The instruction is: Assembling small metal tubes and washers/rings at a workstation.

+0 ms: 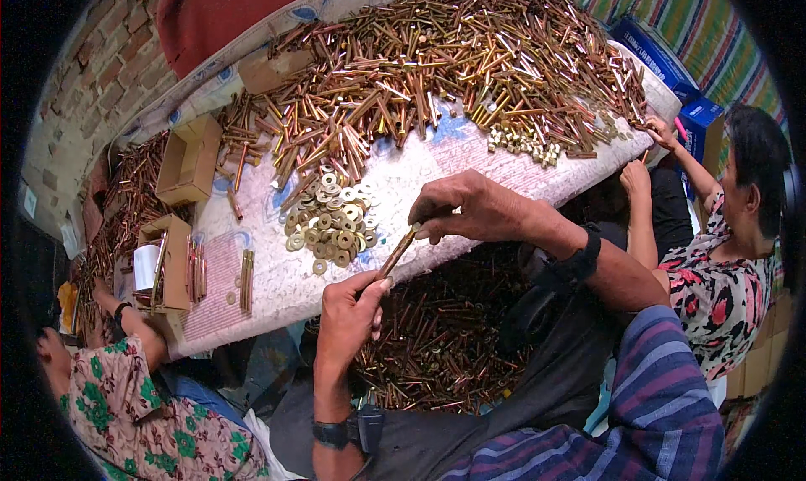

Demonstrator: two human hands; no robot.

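Observation:
A brass-coloured sleeve anchor bolt point(397, 252) slants up to the right in front of me, just off the table's near edge. My left hand point(351, 317) is closed round its lower end. At the upper end, the fingertips of my right hand point(480, 206) are pinched together; whether they also hold a small part there is hidden. Just beyond my hands lies a heap of flat round washers point(332, 221) on the cloth-covered table point(290, 309). Small nuts point(525, 143) are clustered farther right. A large heap of similar bolts point(420, 61) covers the far side.
Many more bolts point(445, 338) lie below the table edge, by my legs. Cardboard boxes point(189, 164) stand on the table's left. One person point(159, 405) works at the left, another point(714, 288) at the right. Blue boxes point(659, 57) sit at the far right.

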